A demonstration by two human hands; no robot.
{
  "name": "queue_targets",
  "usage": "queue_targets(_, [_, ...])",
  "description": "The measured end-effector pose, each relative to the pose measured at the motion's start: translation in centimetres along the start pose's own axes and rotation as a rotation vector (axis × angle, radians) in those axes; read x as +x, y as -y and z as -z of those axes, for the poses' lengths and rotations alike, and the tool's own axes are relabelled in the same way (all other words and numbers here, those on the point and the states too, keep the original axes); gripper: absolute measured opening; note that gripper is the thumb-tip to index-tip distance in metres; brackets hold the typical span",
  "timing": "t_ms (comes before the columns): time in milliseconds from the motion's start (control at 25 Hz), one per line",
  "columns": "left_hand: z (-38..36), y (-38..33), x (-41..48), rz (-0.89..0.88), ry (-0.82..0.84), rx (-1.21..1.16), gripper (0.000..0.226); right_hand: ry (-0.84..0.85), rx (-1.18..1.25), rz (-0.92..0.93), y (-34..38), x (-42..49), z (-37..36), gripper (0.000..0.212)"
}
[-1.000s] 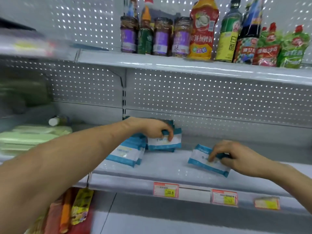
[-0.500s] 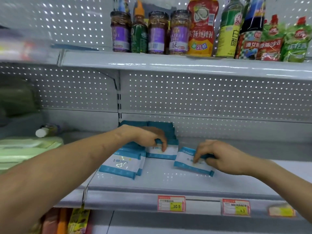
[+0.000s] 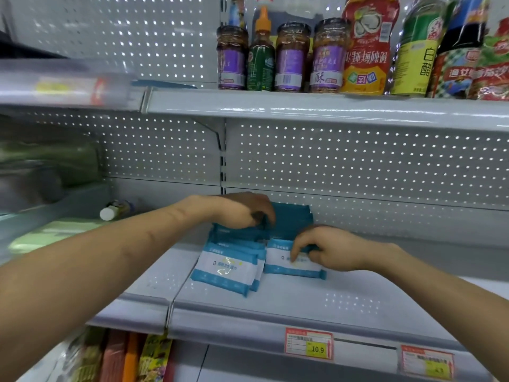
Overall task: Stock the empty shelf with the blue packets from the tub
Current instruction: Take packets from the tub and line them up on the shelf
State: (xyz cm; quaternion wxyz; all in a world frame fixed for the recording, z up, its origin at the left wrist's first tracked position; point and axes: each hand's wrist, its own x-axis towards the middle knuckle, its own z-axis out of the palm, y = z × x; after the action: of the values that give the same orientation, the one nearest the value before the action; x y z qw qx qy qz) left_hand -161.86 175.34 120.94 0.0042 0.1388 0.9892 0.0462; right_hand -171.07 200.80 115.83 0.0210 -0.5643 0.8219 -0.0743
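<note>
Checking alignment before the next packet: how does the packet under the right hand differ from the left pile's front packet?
The front packet lies skewed to the shelf edge; the right packet sits squarer. The front packet rests on other packets and is untouched; the right packet is held by the right hand. Both are blue and white, label up.

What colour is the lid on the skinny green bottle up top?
Orange. The lid of the green bottle shows best in the head view.

Rear blue packets partly behind the left hand
</note>
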Motion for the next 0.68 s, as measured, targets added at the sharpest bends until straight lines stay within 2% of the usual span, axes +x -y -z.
queue_targets(200, [0.6,1.1,-2.7,-0.015,-0.043,0.015,0.041,-0.004,-0.03,0.028,-0.3,1.6,-0.7,0.036])
queue_targets(400, [0.9,1.3,-3.0,0.004,-0.04,0.005,0.043,-0.103,-0.185,0.106,-1.0,1.2,-1.9,0.032])
queue_targets(680, [0.7,-2.0,0.5,-0.063,-0.059,-0.016,0.039,-0.2,-0.169,0.027,-2.1,-1.8,-2.0,0.038])
